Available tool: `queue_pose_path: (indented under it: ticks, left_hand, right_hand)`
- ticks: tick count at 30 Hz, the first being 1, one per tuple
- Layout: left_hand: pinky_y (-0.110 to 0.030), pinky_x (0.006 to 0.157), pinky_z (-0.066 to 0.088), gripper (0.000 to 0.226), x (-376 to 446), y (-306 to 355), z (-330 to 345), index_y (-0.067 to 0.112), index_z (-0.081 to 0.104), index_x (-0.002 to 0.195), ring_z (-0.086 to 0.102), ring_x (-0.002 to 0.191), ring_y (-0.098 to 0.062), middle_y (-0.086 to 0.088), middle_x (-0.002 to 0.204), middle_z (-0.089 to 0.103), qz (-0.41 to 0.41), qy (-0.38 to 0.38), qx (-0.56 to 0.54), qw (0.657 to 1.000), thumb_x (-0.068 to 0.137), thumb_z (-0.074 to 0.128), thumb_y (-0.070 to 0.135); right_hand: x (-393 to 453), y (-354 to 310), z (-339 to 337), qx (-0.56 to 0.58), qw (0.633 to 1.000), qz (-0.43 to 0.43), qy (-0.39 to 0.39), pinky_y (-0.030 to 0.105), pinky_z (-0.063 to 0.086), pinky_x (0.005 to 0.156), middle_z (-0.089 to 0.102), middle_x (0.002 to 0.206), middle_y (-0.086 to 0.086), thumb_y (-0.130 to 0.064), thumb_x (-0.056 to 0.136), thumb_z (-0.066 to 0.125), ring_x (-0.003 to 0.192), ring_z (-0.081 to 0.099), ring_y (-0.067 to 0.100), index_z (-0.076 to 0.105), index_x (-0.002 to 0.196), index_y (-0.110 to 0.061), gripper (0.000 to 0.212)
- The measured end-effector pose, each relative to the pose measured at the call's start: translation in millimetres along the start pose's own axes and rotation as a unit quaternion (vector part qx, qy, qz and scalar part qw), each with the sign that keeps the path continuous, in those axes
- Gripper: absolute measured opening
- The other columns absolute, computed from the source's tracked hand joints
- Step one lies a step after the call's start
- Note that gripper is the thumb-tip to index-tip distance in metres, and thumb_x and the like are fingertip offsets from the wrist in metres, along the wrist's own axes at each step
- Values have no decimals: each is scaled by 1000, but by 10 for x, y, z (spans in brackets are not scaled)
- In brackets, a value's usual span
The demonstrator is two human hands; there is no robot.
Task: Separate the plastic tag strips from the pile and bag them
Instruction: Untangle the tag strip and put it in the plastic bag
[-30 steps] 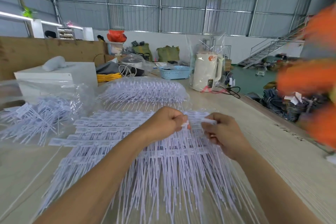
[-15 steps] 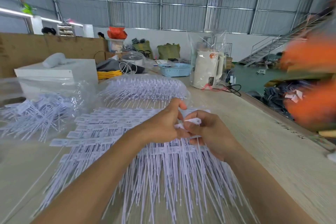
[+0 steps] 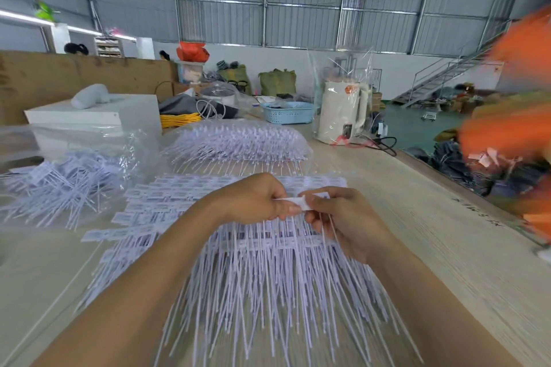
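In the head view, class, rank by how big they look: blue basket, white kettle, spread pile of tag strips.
1. Pile of tag strips, though nearest the camera.
2. White kettle.
3. Blue basket.

Two hands [image 3: 253, 199] — two filled bags [image 3: 238, 143], one kettle [image 3: 343, 110], one basket [image 3: 287, 116].

Both hands meet above a fanned pile of white plastic tag strips [image 3: 268, 277] on the pale wood-grain surface [image 3: 447, 247]. Left hand [image 3: 253, 198] and right hand [image 3: 343, 217] pinch one small white tag head [image 3: 301, 202] between their fingertips; its thin tail hangs beside the right palm. A clear plastic bag of loose tags [image 3: 68, 176] lies at left, a filled clear bag of tags [image 3: 238, 143] behind the pile. A cream electric kettle wrapped in clear film [image 3: 343, 110] and a light-blue plastic basket [image 3: 287, 113] stand further back.
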State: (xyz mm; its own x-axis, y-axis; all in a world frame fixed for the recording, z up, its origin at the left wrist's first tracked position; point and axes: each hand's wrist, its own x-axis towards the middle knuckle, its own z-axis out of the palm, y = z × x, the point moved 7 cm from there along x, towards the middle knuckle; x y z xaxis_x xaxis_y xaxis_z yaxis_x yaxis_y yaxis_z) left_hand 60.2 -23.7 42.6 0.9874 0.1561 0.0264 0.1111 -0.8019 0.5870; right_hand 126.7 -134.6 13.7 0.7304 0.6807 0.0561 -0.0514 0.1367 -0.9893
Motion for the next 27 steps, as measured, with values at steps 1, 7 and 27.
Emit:
queue_pose_path:
  ticks: [1, 7, 27]
  left_hand:
    - [-22, 50, 33, 33, 10, 18, -6, 19, 57, 62, 39, 43, -5, 5, 53, 46, 6, 6, 16, 1000, 89, 60, 36]
    - [-25, 53, 32, 33, 44, 61, -58, 25, 53, 59, 41, 48, -7, 5, 54, 44, 18, 45, 81, 996, 87, 62, 39]
    - [-18, 44, 14, 45, -13, 3, 7, 17, 53, 45, 27, 30, -5, 7, 35, 35, -40, -6, -204, 978, 88, 63, 23]
  right_hand:
    - [-2, 8, 9, 13, 1000, 10, -4, 17, 41, 38, 58, 50, 7, 2, 90, 54, 39, 51, 10, 64, 94, 2, 10]
    - [0, -34, 32, 12, 999, -21, -25, 19, 38, 40, 54, 57, 11, 0, 92, 53, 46, 49, 13, 63, 90, 3, 11]
    - [-69, -299, -42, -352, 901, -239, 81, 15, 35, 49, 49, 53, -5, 6, 87, 52, 46, 46, 3, 56, 71, -10, 23]
